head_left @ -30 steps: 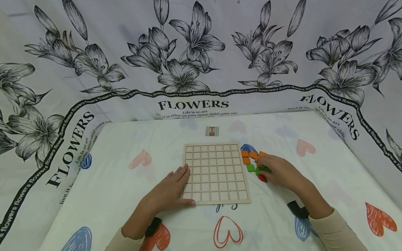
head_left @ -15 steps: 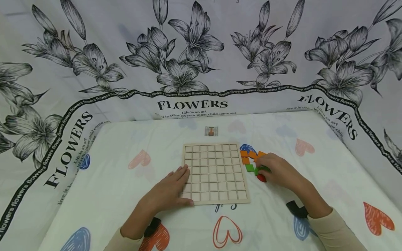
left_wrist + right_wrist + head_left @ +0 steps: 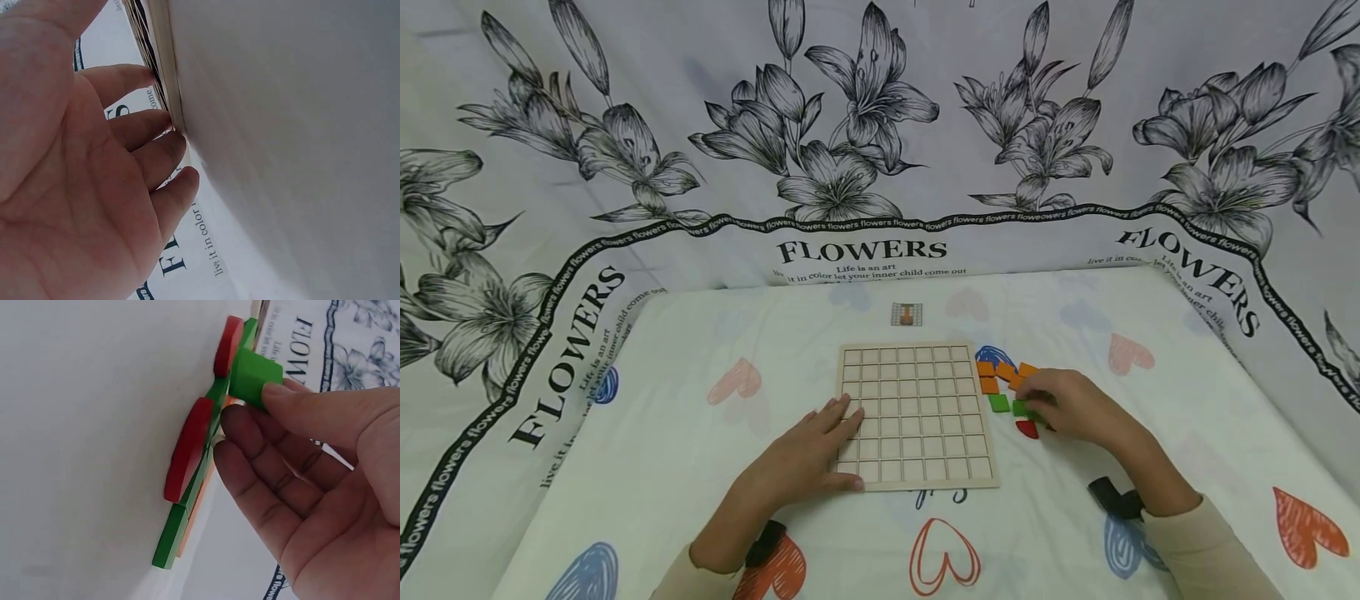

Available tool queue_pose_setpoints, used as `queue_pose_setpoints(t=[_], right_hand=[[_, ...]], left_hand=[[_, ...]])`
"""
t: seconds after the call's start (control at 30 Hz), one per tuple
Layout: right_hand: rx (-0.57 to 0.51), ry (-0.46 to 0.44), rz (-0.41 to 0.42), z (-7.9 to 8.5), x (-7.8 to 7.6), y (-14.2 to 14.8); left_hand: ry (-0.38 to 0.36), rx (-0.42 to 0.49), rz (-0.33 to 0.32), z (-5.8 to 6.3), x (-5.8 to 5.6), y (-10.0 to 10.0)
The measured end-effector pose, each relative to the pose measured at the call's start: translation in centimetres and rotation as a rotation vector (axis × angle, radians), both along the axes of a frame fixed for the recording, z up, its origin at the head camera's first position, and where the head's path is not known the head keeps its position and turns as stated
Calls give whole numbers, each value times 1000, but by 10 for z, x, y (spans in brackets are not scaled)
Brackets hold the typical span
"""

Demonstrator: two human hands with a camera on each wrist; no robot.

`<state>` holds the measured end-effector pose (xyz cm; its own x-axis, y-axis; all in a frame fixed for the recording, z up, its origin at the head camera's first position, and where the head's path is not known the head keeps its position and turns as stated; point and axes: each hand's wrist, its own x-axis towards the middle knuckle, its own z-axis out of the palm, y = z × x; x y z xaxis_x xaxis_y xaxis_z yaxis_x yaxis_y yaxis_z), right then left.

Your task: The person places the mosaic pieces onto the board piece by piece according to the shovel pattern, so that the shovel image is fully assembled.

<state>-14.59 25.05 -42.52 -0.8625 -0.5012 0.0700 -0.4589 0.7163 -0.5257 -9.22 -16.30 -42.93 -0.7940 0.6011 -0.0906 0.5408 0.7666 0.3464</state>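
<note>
fingers [image 3: 245,432] of the right hand [image 3: 334,494] — pinching a green block [image 3: 253,376].

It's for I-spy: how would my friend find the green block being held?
On the heart-patterned cloth, find the wooden grid board. Just right of it are orange, green and red pieces. The green block is pinched in the right grip; its green neighbours lie unheld.

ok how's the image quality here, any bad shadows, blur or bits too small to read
Head view: soft, fairly even light, the board's grid clear, the card too small to read; left wrist: left hand dim, tablecloth dull grey; right wrist: green block's edges distinct.
</note>
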Motion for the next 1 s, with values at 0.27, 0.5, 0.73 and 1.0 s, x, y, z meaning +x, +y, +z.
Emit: queue_pose_setpoints(t=[0.27, 0.5, 0.73, 1.0], right_hand=[[-101, -108, -100, 3, -15, 5], [-178, -231, -108, 2, -29, 1], [-251, -308, -95, -1, -46, -8], [-248, -371, -119, -1, -63, -17]], left_hand=[[-3, 9, 11, 1, 0, 0], [-4, 9, 17, 3, 2, 2], [1, -12, 28, 4, 3, 2], [-8, -5, 27, 2, 2, 2]])
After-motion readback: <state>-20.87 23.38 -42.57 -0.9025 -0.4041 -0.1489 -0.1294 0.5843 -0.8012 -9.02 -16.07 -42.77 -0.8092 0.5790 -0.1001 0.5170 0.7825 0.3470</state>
